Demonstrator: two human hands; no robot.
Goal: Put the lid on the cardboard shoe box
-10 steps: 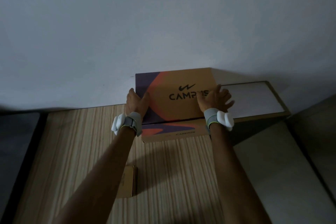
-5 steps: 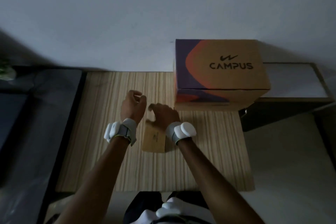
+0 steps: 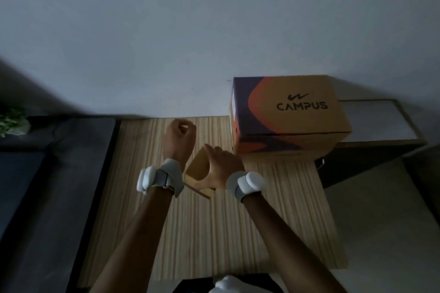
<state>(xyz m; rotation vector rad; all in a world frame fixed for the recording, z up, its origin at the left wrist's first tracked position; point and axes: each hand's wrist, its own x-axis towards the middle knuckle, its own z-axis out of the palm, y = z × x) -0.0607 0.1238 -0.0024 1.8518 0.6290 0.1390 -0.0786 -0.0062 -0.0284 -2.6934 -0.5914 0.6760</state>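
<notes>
My right hand grips a small tilted box over the table, with the fingertips hidden behind it. My left hand is curled into an empty fist beside it. The cardboard shoe box sits at the table's back right by the wall, with its lid on.

Matt cardboard shoe box, striped wood tabletop

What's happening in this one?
The lid already sits on the cardboard shoe box, which stands at the back right of the wooden table. The person's right hand grips a small cardboard box nearer them; the left hand hovers beside it, curled and holding nothing.
</notes>
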